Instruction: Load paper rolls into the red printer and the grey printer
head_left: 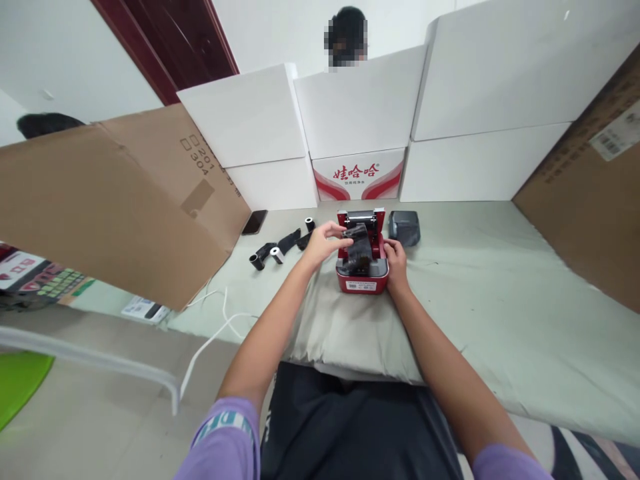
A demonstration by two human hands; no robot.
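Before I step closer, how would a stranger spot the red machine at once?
Find the white boxes, then the pale green cloth before them. Between the left hand and right hand sits the red machine, standing open. Its red body sets it apart from the dark grey piece at its right and the loose rolls at its left.

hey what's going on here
Someone is handling a small red machine that stands open on a pale cloth. The left hand has a strip of black film at its fingertips, over the open machine, while the right hand is at the machine's right side. To the left lie a white roll and a black roll; a dark grey block sits behind, to the right.
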